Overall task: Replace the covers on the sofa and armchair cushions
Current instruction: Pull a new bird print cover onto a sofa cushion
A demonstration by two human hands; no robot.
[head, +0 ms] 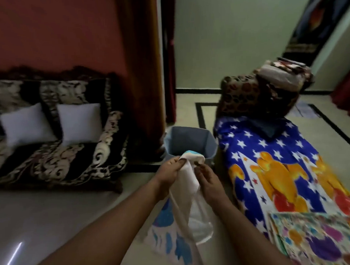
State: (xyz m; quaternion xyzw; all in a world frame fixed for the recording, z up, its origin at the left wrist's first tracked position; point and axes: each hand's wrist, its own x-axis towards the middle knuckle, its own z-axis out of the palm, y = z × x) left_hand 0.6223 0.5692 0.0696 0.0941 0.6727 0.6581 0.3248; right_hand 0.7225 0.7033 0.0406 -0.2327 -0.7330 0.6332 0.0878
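Observation:
I hold a white cushion cover with blue print (184,217) up in front of me, and it hangs down between my forearms. My left hand (170,171) pinches its top edge at the left. My right hand (210,180) grips the cloth just to the right. The top of the cover sits right at the near rim of a grey bin (188,141). Two bare white cushions (26,125) (79,123) lean on the dark patterned sofa (56,158) at the left.
A blue star-print bedsheet with orange bears (277,167) covers a mattress on the right. A colourful flowered cover (321,238) lies at its near end. A brown patterned armchair (255,95) with folded cloth on top stands behind. A brown curtain (142,73) hangs by the doorway.

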